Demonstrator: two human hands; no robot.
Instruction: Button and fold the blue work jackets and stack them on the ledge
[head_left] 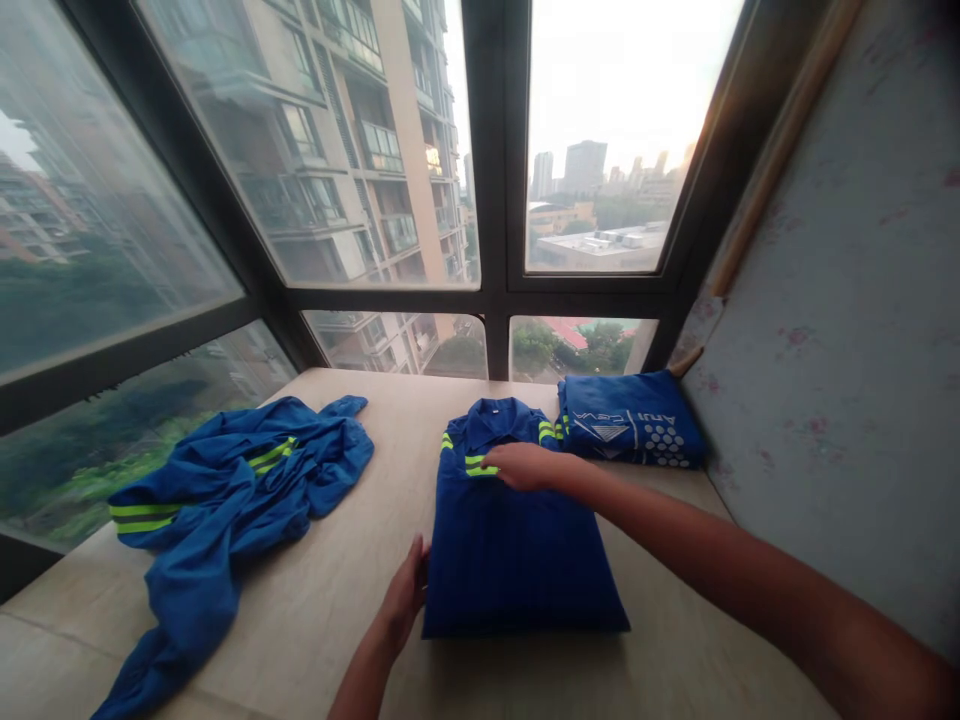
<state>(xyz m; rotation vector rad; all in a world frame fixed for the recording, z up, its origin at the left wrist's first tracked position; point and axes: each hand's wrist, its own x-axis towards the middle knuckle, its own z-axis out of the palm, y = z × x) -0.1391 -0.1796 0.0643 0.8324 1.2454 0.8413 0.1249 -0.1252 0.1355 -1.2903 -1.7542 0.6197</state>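
Note:
A dark blue work jacket lies folded into a rectangle in front of me, its collar at the far end and yellow-green reflective strips near the chest and shoulders. My left hand is at its left edge, thumb up, with the other fingers partly hidden by the cloth. Across the chest, my right hand has its fingers curled at the reflective strip, touching the fabric. The near end of the jacket looks slightly raised above the surface, with a shadow beneath.
A crumpled blue jacket with reflective bands spreads across the left of the pale ledge. Folded blue garments with white printing lie at the back right, against the patterned wall. Dark-framed windows border the ledge.

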